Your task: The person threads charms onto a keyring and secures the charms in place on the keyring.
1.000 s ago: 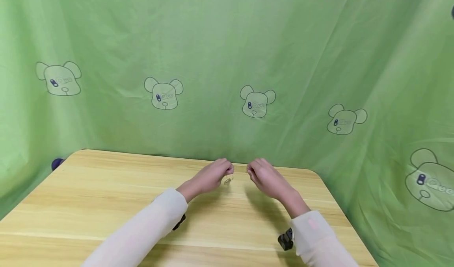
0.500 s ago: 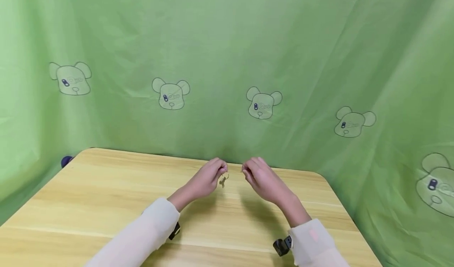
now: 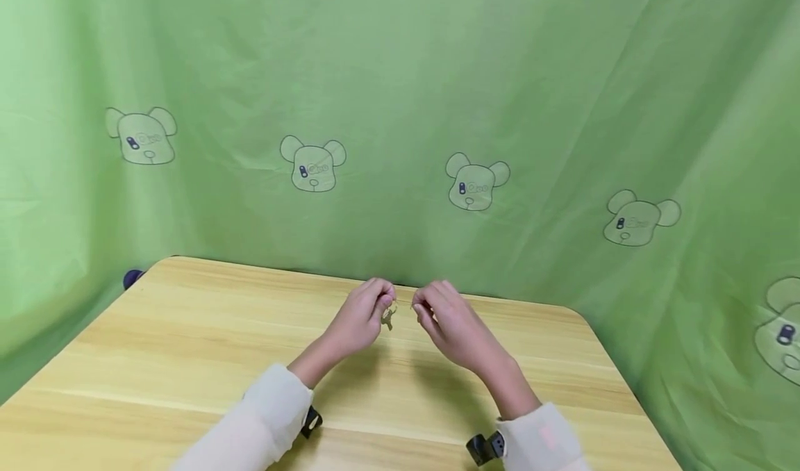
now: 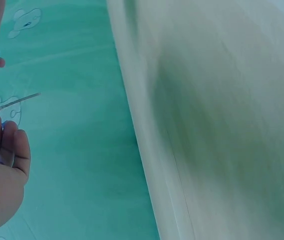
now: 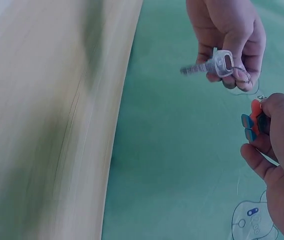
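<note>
My left hand [image 3: 357,319] pinches a thin metal split ring [image 5: 245,75] between thumb and fingers. From this ring hangs a silver-coloured key [image 5: 221,64], which shows edge-on in the left wrist view. Opposite it, my right hand [image 3: 455,324] pinches a small orange and teal charm [image 5: 254,122] with a dark part, much of it hidden by the fingers. A small metal loop [image 5: 261,98] sticks out at the right fingertips, close to the split ring. The hands face each other above the table's far part, a narrow gap between them.
Beneath the hands lies a light wood-grain table [image 3: 206,360] with rounded far corners. A green curtain [image 3: 387,96] printed with bear heads hangs behind and along the right side. Black wrist cameras sit under both cuffs, the right one [image 3: 481,449] near the table.
My hands have come closer together, the right moving left toward the split ring. The key has turned and now hangs more plainly in sight. The head view has shifted slightly left.
</note>
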Available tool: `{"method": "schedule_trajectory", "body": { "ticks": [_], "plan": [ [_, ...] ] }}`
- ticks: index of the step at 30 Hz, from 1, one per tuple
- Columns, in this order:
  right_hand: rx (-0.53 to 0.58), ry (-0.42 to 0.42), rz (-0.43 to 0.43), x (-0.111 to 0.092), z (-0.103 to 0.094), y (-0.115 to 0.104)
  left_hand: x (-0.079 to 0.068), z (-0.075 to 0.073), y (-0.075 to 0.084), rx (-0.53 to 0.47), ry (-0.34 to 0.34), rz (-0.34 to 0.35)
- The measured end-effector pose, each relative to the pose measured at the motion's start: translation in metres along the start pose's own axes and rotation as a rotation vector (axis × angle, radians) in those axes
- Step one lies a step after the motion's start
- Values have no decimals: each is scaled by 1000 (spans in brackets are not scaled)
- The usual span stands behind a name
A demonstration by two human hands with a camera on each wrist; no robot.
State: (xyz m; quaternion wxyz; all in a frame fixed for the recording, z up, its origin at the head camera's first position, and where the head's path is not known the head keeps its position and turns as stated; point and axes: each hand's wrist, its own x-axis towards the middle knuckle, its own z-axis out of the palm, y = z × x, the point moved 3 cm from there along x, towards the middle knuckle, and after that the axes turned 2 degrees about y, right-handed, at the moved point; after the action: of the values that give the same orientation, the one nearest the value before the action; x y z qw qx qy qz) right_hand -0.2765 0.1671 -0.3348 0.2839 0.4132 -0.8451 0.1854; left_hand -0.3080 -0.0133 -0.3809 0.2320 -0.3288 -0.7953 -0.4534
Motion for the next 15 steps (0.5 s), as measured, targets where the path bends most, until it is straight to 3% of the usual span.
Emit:
{"method": "schedule_trajectory", "body": {
  "ticks": [4, 7, 15],
  "plan": [
    [29, 56, -43, 3, 4, -6, -4, -2, 4, -41, 23, -42],
    [50, 98, -58, 5, 7, -9, -6, -3, 8, -62, 45, -33],
    [116, 158, 16, 8, 11, -16, -10, -1, 17, -63, 117, 18]
  ]
}}
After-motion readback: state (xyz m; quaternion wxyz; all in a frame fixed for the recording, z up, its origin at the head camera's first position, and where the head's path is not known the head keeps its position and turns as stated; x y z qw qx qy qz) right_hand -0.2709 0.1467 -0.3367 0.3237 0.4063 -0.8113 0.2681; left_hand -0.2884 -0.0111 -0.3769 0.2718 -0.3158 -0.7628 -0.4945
